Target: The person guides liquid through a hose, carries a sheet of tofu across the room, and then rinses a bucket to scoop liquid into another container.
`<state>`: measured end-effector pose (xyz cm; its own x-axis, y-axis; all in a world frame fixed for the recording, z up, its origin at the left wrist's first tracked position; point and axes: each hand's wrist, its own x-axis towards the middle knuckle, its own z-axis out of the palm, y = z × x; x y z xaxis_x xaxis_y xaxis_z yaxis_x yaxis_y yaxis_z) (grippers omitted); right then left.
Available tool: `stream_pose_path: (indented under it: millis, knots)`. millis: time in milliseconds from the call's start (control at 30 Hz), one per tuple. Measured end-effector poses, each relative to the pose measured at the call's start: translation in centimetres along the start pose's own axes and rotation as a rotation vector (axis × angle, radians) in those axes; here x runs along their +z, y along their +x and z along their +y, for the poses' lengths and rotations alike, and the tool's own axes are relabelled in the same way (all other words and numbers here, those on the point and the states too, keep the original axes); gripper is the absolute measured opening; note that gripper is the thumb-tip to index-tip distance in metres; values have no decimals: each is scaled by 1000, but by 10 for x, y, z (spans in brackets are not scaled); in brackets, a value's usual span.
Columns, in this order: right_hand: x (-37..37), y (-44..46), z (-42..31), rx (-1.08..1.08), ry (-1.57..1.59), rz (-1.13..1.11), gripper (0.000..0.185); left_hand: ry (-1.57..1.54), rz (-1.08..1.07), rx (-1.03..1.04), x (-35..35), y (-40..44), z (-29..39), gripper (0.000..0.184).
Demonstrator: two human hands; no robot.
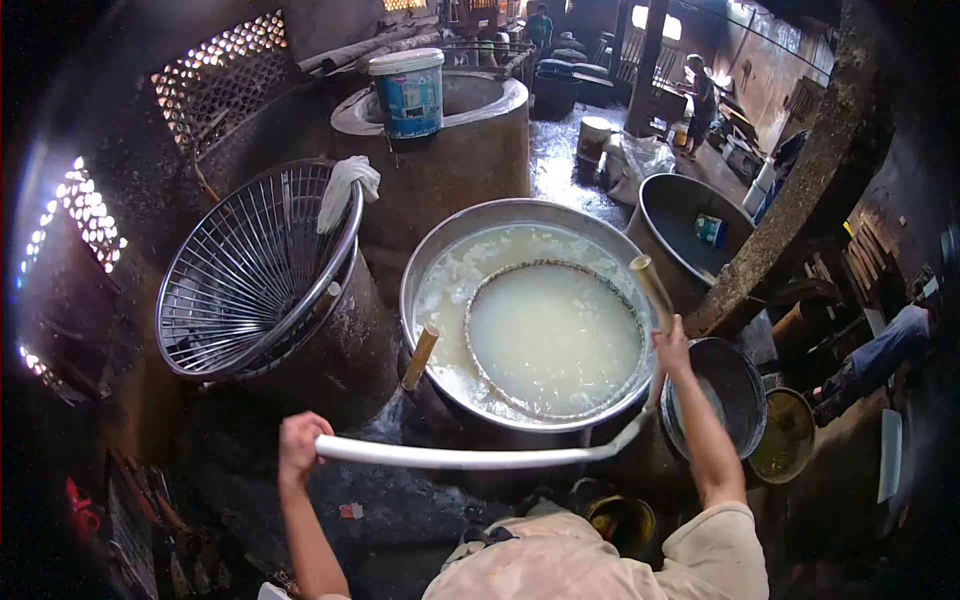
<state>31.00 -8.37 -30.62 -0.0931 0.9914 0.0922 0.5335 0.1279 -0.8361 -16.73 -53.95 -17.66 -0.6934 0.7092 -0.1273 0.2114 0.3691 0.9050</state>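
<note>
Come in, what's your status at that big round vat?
Left hand gripping white pipe end. Right hand around its raised part, by vat's right rim. Ring in cloudy liquid; wooden stub at near-left rim.

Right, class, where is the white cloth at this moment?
In the head view, the white cloth is left of centre, draped over the upper right rim of the barred metal basket, below and left of the blue-and-white bucket.

— What's around the room?
— On my feed, a blue-and-white bucket point(410, 95) sits on the rim of a round vat point(465, 155); I see a white cloth point(346, 192) draped over the slatted basket point(237, 262).
</note>
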Motion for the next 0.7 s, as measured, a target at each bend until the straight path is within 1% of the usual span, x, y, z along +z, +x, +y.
stream_pose_path:
  millis: [67, 100, 133, 167, 200, 233, 267, 300, 333, 367, 400, 433, 467, 500, 533, 567, 600, 633, 667, 700]
  knots:
    - [27, 9, 18, -195, -194, 53, 58, -63, -34, -80, 13, 8, -73, 20]
    - [39, 7, 15, -176, -251, -6, 53, -73, -34, -140, 22, 7, -90, 20]
    - [52, 7, 18, -166, -253, -21, 53, -77, -37, -203, 30, 6, -107, 20]
    - [68, 10, 22, -95, -365, -109, 52, -98, -4, -335, 39, 7, -134, 19]
    - [81, 15, 23, -32, -472, -192, 51, -123, 36, -422, 52, 5, -161, 18]
    - [92, 17, 18, -39, -463, -196, 51, -12, 115, -532, 66, 10, -201, 15]
    - [102, 12, 13, 38, -604, -303, 50, -97, 211, -495, 80, 10, -249, 14]
    - [107, 9, 14, 117, -744, -409, 50, -46, 296, -688, 97, 8, -276, 19]
    - [124, 13, 33, 108, -760, -455, 50, 155, 199, -825, 112, 3, -256, 32]
    - [141, 17, 55, 100, -778, -505, 50, 294, 250, -697, 132, 3, -289, 38]
    - [146, 20, 57, 101, -773, -509, 50, 428, 297, -566, 152, 3, -323, 44]
    - [156, 21, 60, 138, -743, -600, 50, 213, 200, -592, 172, -2, -264, 40]
    - [167, 19, 60, 176, -713, -694, 49, 174, 199, -529, 194, 1, -249, 37]
    - [179, 17, 61, 190, -660, -708, 49, 66, 155, -405, 210, 3, -232, 29]
    - [191, 14, 63, 208, -609, -720, 49, -213, 163, -519, 229, 4, -173, 23]
    - [207, 8, 68, 234, -551, -661, 50, -230, 77, -478, 243, 7, -160, 29]
    - [220, 2, 73, 258, -496, -599, 50, -195, 53, -398, 258, 6, -116, 27]
    - [225, -3, 73, 262, -497, -603, 50, -215, 9, -357, 273, 11, -108, 27]
    - [230, -8, 72, 309, -402, -542, 51, -226, -40, -290, 285, 12, -81, 25]
    - [232, -10, 70, 353, -304, -480, 52, -227, -89, -279, 300, 15, -74, 26]
